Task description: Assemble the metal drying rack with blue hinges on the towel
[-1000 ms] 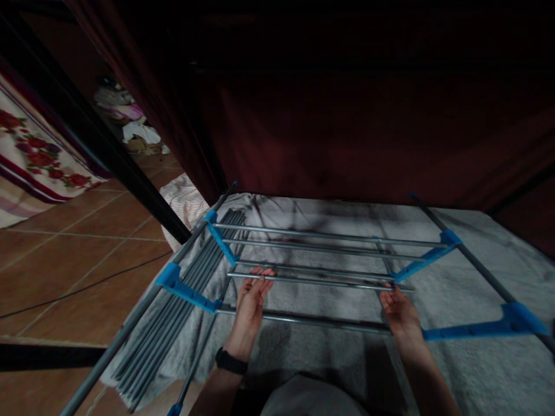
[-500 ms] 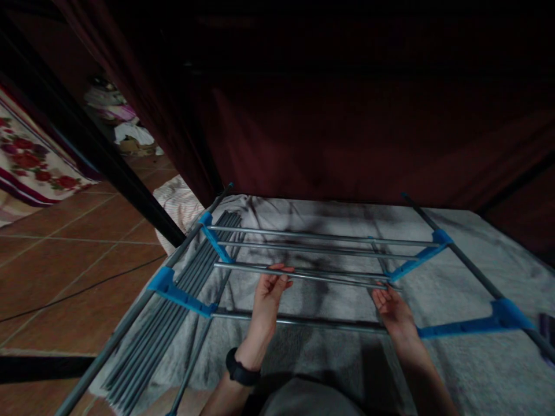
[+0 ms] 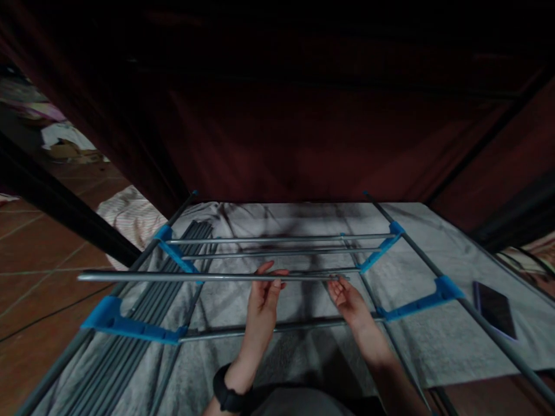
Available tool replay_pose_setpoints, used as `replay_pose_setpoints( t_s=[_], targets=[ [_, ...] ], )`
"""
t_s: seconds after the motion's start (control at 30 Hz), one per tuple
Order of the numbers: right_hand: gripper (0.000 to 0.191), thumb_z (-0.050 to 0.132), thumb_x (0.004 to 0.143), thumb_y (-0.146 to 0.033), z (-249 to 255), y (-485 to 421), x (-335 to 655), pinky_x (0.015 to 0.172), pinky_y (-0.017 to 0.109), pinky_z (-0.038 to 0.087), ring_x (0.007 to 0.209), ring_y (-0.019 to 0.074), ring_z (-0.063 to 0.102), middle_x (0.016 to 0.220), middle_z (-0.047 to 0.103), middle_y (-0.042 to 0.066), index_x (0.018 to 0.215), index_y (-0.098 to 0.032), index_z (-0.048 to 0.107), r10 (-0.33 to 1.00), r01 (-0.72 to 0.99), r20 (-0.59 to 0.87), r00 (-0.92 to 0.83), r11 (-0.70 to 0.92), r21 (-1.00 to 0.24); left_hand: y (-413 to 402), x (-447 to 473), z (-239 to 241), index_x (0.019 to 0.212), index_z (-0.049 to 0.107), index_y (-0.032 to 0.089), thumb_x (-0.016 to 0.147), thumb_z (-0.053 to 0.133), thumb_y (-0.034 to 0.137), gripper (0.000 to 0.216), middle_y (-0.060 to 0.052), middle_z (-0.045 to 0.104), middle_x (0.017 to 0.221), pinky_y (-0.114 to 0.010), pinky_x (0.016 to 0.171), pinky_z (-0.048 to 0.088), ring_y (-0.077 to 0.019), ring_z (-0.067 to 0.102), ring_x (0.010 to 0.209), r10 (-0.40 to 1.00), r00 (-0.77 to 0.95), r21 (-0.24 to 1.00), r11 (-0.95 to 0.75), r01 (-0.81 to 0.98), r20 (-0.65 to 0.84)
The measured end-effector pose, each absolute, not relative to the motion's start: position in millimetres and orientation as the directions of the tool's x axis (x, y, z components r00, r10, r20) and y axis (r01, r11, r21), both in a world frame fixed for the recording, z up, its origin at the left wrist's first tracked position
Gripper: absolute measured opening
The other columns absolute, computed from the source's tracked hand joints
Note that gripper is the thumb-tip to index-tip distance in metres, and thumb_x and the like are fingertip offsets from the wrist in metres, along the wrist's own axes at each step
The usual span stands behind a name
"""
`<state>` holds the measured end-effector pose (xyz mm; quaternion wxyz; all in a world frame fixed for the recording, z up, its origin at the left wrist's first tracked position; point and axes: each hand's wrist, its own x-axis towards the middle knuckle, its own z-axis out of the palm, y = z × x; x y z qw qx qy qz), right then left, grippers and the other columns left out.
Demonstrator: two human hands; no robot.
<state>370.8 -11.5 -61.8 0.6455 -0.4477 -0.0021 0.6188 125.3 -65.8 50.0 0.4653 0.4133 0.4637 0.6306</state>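
My left hand (image 3: 266, 292), below a dark wristband, is closed around a loose grey metal tube (image 3: 173, 277). The tube lies level across the view, its left end reaching past the rack's left side pole. Near the tube's right end, the fingers of my right hand (image 3: 347, 297) are closed on it. Under both hands stands a rack frame with blue plastic brackets (image 3: 130, 326) on its side poles (image 3: 488, 329). Crossbars (image 3: 281, 238) join the far brackets, and a nearer crossbar (image 3: 303, 326) runs beneath my wrists.
Several loose tubes (image 3: 143, 329) lie bundled at the left on a grey blanket (image 3: 455, 358). A phone or tablet (image 3: 494, 309) rests at the right. Dark red curtains (image 3: 295, 150) hang behind. A striped cloth (image 3: 130, 219) and tiled floor (image 3: 26, 248) show at the left.
The held tube has shifted left relative to the rack, its left end now beyond the left pole. Both hands moved with it. The view has turned right, bringing the dark device fully into sight.
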Motion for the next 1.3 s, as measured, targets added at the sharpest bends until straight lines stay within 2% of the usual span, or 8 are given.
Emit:
replay_pose_setpoints(
  t_s=[0.23,0.37,0.5,0.73,0.87,1.03,1.13,1.3],
  targets=[
    [0.021,0.083,0.080,-0.012,-59.0,-22.9,326.3,0.084,0.029,0.067,0.082,0.0164,0.077,0.082,0.077,-0.003,0.084,-0.027,0.068,0.844,-0.836,-0.531,0.075,-0.237,-0.495,-66.6,136.5,34.9,0.154,0.054,0.029,0.100,0.070,0.055,0.062,-0.009,0.080,0.125,-0.050,0.119,0.052,-0.0284,0.073,0.128,0.972,-0.202,0.983,-0.143,-0.119,0.117],
    [0.019,0.088,0.081,-0.024,-57.1,-31.9,317.9,0.081,0.032,0.066,0.082,0.0192,0.077,0.087,0.081,0.003,0.087,-0.024,0.071,0.854,-0.765,-0.512,-0.094,-0.392,-0.512,-64.6,135.8,37.8,0.152,0.056,0.027,0.102,0.066,0.057,0.060,-0.009,0.081,0.119,-0.049,0.120,0.051,-0.0286,0.074,0.124,0.968,-0.190,0.983,-0.177,-0.049,0.164],
    [0.011,0.082,0.084,-0.020,-55.9,-38.8,321.8,0.077,0.033,0.065,0.079,0.0207,0.078,0.089,0.082,0.008,0.091,-0.020,0.074,0.822,-0.671,-0.537,-0.192,-0.509,-0.539,-57.8,118.8,52.9,0.145,0.060,0.025,0.102,0.067,0.059,0.055,-0.008,0.081,0.110,-0.045,0.109,0.056,-0.0273,0.076,0.112,0.939,-0.227,0.966,-0.249,0.070,0.259],
    [0.018,0.080,0.076,-0.013,-56.2,-39.3,340.6,0.080,0.031,0.064,0.084,0.0207,0.080,0.092,0.084,0.008,0.092,-0.019,0.076,0.823,-0.676,-0.566,-0.055,-0.448,-0.586,-51.5,92.3,87.4,0.136,0.064,0.025,0.106,0.061,0.058,0.044,-0.005,0.075,0.106,-0.033,0.088,0.058,-0.0216,0.074,0.096,0.856,-0.262,0.884,-0.373,0.282,0.445],
    [0.022,0.082,0.073,-0.010,-58.1,-38.2,349.6,0.080,0.032,0.065,0.081,0.0200,0.080,0.089,0.084,0.005,0.091,-0.021,0.075,0.819,-0.680,-0.574,-0.014,-0.428,-0.595,-53.4,90.7,98.7,0.130,0.067,0.025,0.108,0.058,0.047,0.032,-0.006,0.076,0.114,-0.032,0.089,0.058,-0.0212,0.073,0.097,0.827,-0.195,0.803,-0.411,0.431,0.528],
    [0.022,0.080,0.072,-0.009,-60.3,-39.5,356.4,0.080,0.030,0.065,0.080,0.0193,0.081,0.089,0.084,0.006,0.091,-0.020,0.076,0.823,-0.705,-0.567,0.015,-0.394,-0.590,-52.6,92.3,93.9,0.127,0.069,0.026,0.110,0.055,0.033,0.024,-0.007,0.078,0.111,-0.036,0.093,0.059,-0.0243,0.074,0.102,0.787,-0.022,0.656,-0.497,0.568,0.616],
    [0.020,0.078,0.074,-0.009,-59.8,-39.7,359.6,0.080,0.030,0.066,0.081,0.0191,0.081,0.090,0.084,0.006,0.090,-0.020,0.076,0.822,-0.713,-0.569,0.027,-0.383,-0.587,-51.0,91.5,86.0,0.132,0.071,0.026,0.111,0.049,0.027,0.030,-0.008,0.078,0.110,-0.039,0.091,0.058,-0.0262,0.074,0.100,0.745,0.099,0.516,-0.545,0.661,0.660],
    [0.018,0.074,0.075,-0.007,-57.6,-38.8,361.7,0.079,0.029,0.066,0.080,0.0189,0.080,0.085,0.083,0.005,0.087,-0.021,0.076,0.811,-0.719,-0.584,0.036,-0.384,-0.579,-49.6,87.4,70.2,0.141,0.070,0.028,0.108,0.045,0.014,0.044,-0.006,0.074,0.099,-0.038,0.089,0.053,-0.0249,0.069,0.092,0.706,0.257,0.255,-0.531,0.808,0.660]
  ],
)
